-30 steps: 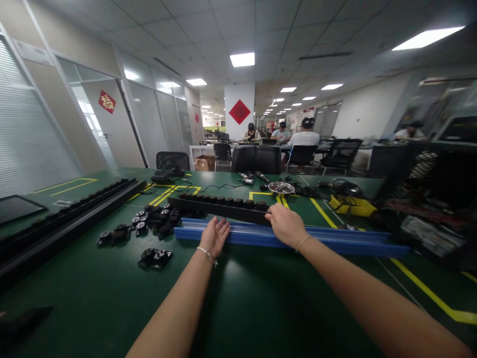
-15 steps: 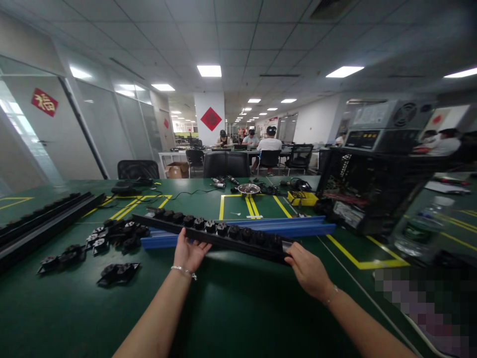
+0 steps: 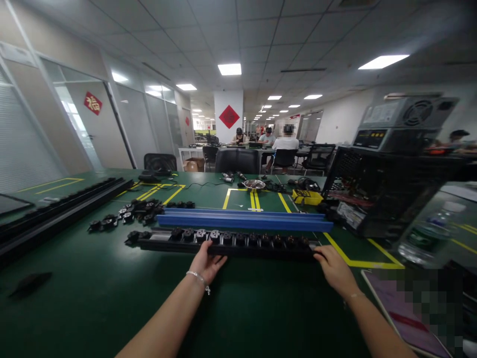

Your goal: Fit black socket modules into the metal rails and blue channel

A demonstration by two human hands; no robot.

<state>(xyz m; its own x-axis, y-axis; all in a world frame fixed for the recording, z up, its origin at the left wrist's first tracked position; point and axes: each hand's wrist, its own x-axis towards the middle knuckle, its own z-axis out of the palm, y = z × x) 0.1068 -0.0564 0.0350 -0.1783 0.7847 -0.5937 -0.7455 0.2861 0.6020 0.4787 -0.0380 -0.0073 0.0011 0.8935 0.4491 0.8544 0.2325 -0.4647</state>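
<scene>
A long black power strip carrying a row of round socket modules lies level across the head view. Beneath its middle my left hand cradles it, thumb on the near edge and fingers under it. My right hand pinches its right end, where a bare metal stretch shows. Just behind the strip rests a blue channel rail on the green table. Loose black socket modules are heaped left of the rail. Another pair of modules sits by the strip's left end; whether they are attached is unclear.
More long black strips lie at the left. A metal bowl and a yellow box stand further back. An open computer case, a water bottle and a flat tablet-like object are at the right. People sit beyond.
The power strip has turned from a slant to nearly level and come lower, clear of the blue rail in view. Both hands keep hold of it. The view has swung left.
</scene>
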